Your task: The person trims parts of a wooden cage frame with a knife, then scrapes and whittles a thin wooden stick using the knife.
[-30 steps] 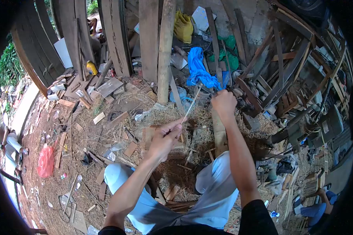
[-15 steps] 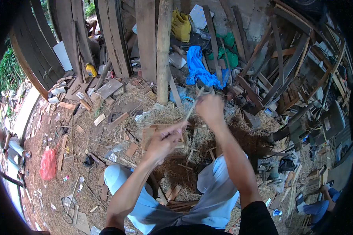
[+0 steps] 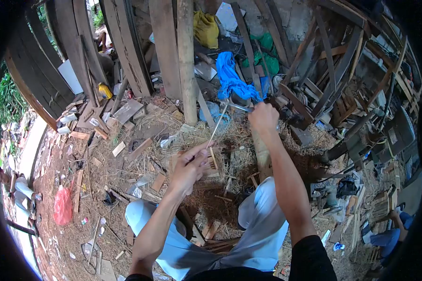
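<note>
My left hand (image 3: 191, 167) is closed around the lower end of a thin pale stick (image 3: 217, 125), which slants up and away to the right. My right hand (image 3: 263, 119) grips a narrow shiny metal tool (image 3: 238, 107). The tool points left from the fist, its far end close to the stick's upper tip; whether they touch I cannot tell. Its handle is hidden in my fingers and its exact kind is unclear. Below my right hand a pale round wooden post (image 3: 262, 157) rises near my right knee. A small wooden frame (image 3: 212, 164) lies beyond my left hand.
An upright pole (image 3: 186, 65) stands ahead, beside leaning planks (image 3: 126, 51). A blue plastic sheet (image 3: 232, 77) and a yellow sack (image 3: 205, 30) lie behind. Broken timber (image 3: 333, 70) is piled at right. A red bag (image 3: 63, 206) sits left. People are at both side edges.
My right hand has moved slightly right and down, and more of the metal tool shows. The stick now stands steeper, and my left hand is slightly lower. The view has shifted a little.
</note>
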Demonstrator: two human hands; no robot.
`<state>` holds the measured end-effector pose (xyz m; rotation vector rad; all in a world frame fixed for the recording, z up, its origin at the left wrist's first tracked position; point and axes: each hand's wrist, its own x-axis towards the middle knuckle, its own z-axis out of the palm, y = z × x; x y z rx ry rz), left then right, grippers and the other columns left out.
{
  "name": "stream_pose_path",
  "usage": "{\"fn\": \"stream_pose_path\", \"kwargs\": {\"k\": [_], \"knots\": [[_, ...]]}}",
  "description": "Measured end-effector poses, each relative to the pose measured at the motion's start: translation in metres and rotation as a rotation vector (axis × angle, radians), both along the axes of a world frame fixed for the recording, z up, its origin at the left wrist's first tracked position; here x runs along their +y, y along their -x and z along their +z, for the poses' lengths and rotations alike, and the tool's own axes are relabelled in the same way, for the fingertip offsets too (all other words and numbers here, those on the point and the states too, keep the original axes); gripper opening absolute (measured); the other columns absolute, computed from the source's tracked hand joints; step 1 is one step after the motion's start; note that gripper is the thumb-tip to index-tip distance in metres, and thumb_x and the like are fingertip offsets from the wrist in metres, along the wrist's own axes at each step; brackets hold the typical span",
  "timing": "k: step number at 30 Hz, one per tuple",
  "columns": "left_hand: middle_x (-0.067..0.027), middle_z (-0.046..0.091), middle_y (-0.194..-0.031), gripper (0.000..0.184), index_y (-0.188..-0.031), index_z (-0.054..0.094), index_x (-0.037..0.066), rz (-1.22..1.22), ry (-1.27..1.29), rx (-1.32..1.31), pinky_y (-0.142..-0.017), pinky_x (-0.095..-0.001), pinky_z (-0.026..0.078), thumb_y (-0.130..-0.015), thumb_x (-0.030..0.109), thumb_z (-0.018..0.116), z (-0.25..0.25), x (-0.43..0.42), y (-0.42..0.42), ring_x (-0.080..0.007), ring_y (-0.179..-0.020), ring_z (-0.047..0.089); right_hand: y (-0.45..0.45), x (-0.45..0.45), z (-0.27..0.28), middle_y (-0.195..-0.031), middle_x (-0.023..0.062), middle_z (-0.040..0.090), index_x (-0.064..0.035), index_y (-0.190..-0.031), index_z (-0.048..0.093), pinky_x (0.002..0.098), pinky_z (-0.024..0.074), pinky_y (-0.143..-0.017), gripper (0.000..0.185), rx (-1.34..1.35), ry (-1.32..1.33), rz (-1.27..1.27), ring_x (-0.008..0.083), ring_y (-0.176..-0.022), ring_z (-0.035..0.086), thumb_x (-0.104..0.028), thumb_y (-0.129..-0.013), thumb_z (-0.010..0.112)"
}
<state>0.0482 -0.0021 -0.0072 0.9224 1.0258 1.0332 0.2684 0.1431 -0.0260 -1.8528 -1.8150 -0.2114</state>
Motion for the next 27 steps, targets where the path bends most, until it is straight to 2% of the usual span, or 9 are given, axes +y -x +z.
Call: {"fn": "stream_pose_path", "kwargs": {"k": [4,6,8,11,13,15,18,23,27], "knots": [[0.0089,0.034,-0.063,0.031,-0.124,0.054,0.012,0.031,0.014,0.040,-0.041,-0.0174,0.021,-0.094,0.018,0.048,-0.002,0.000,-0.003,-0.0006,-0.048,0.026,0.007,-0.001,-0.011,-0.072,0.0204,0.065,-0.0001,-0.072,0.067,0.0428,0.0530,-0.065,0.021,0.005,-0.001,-0.061,0.0352,-0.069,0.065,-0.019,-0.071,0.059],[0.0087,0.034,-0.063,0.031,-0.124,0.055,0.013,0.055,0.020,0.030,-0.040,-0.0173,0.021,-0.094,0.017,0.048,-0.002,0.001,0.000,-0.0004,-0.048,0.027,0.015,-0.010,-0.014,-0.071,0.0204,0.064,-0.0012,-0.071,0.067,0.0430,0.0530,-0.064,0.021,-0.017,-0.055,0.017,0.0359,-0.067,0.065,-0.020,-0.071,0.059],[0.0087,0.035,-0.063,0.031,-0.124,0.055,0.013,0.037,-0.003,0.062,-0.040,-0.0173,0.021,-0.094,0.017,0.049,-0.001,-0.002,-0.001,-0.0004,-0.047,0.027,0.031,-0.026,-0.005,-0.069,0.0177,0.065,-0.0028,-0.070,0.068,0.0428,0.0530,-0.065,0.021,-0.051,0.070,0.313,0.0353,-0.064,0.065,-0.022,-0.072,0.060],[0.0085,0.036,-0.064,0.030,-0.124,0.055,0.015,-0.008,0.000,0.107,-0.041,-0.0172,0.021,-0.094,0.016,0.049,0.003,-0.006,0.001,-0.0005,-0.048,0.027,0.038,-0.031,0.003,-0.067,0.0143,0.065,-0.0037,-0.069,0.068,0.0421,0.0531,-0.065,0.023,-0.070,0.007,0.316,0.0348,-0.062,0.064,-0.024,-0.074,0.060],[0.0084,0.036,-0.064,0.030,-0.123,0.055,0.015,-0.038,0.041,0.117,-0.041,-0.0171,0.021,-0.094,0.016,0.049,0.001,-0.011,0.001,-0.0006,-0.048,0.028,0.015,0.001,0.004,-0.072,0.0152,0.066,-0.0029,-0.071,0.068,0.0424,0.0531,-0.067,0.027,-0.044,0.079,-0.151,0.0338,-0.068,0.065,-0.028,-0.077,0.059],[0.0078,0.037,-0.064,0.031,-0.125,0.054,0.016,-0.038,-0.016,0.115,-0.041,-0.0173,0.021,-0.094,0.016,0.048,0.001,-0.010,0.001,-0.0012,-0.049,0.028,-0.025,0.017,-0.007,-0.083,0.0209,0.065,-0.0005,-0.081,0.067,0.0425,0.0529,-0.071,0.034,0.183,0.216,-0.217,0.0357,-0.081,0.065,-0.034,-0.078,0.060],[0.0070,0.038,-0.066,0.033,-0.127,0.052,0.017,-0.024,0.035,0.026,-0.042,-0.0178,0.021,-0.094,0.016,0.047,0.008,-0.008,0.006,-0.0019,-0.050,0.028,-0.026,0.005,-0.011,-0.083,0.0210,0.065,0.0004,-0.081,0.067,0.0420,0.0531,-0.070,0.032,0.205,0.180,-0.244,0.0360,-0.079,0.065,-0.031,-0.077,0.061],[0.0056,0.040,-0.070,0.036,-0.129,0.049,0.017,-0.008,0.039,-0.149,-0.042,-0.0186,0.021,-0.094,0.017,0.048,-0.001,0.001,0.005,-0.0025,-0.049,0.029,0.034,-0.046,0.017,-0.072,0.0215,0.064,-0.0063,-0.078,0.070,0.0440,0.0519,-0.065,0.021,0.141,0.158,0.323,0.0386,-0.069,0.063,-0.023,-0.073,0.058],[0.0056,0.037,-0.069,0.037,-0.131,0.047,0.016,0.036,0.076,-0.144,-0.041,-0.0188,0.023,-0.094,0.018,0.048,-0.002,-0.002,-0.002,-0.0026,-0.049,0.029,0.062,-0.059,0.003,-0.070,0.0199,0.064,-0.0101,-0.076,0.071,0.0434,0.0512,-0.062,0.016,-0.033,0.013,0.419,0.0360,-0.064,0.063,-0.021,-0.072,0.060]]}}
